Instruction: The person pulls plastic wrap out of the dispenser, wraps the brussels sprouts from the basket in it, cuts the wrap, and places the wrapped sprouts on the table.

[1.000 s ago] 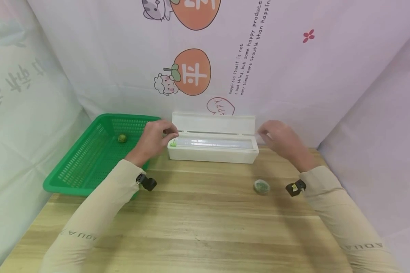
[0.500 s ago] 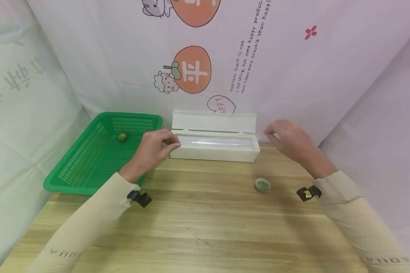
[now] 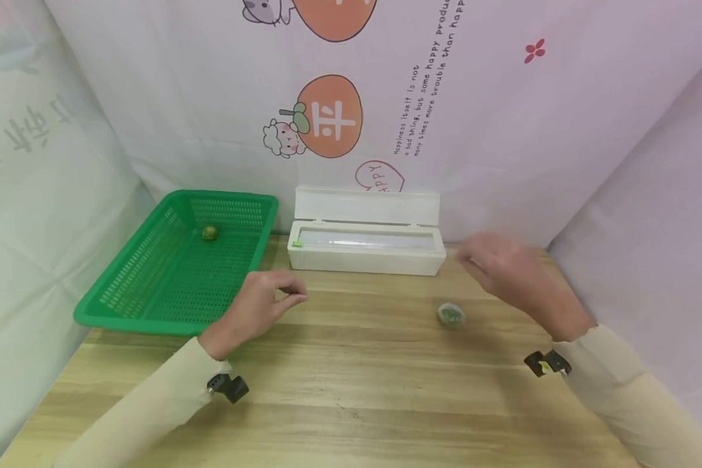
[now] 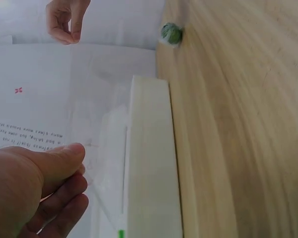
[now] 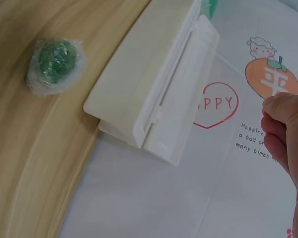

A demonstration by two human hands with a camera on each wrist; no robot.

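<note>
In the head view, a white cling film dispenser (image 3: 366, 260) stands at the table's back with its lid (image 3: 366, 207) raised and a small green slider (image 3: 297, 244) at its left end. My left hand (image 3: 260, 305), in front of the dispenser's left end, pinches thumb against fingers. My right hand (image 3: 509, 270), blurred, pinches likewise off the right end. Faint edges of clear cling film (image 4: 100, 198) run from the left fingertips towards the slider in the left wrist view. The sheet is nearly invisible between the hands. A green round thing wrapped in clear film (image 5: 57, 64) lies on the table.
On the left stands a green perforated basket (image 3: 134, 323) with one small yellow-green ball (image 3: 209, 233) inside. The wooden table (image 3: 351, 390) reaches a printed white cloth (image 3: 210, 117) behind, and cloth hangs on both sides too.
Both hands have come back from the dispenser towards the person, the left more clearly, and the right has also shifted rightwards. The dispenser, basket and wrapped green thing have stayed put.
</note>
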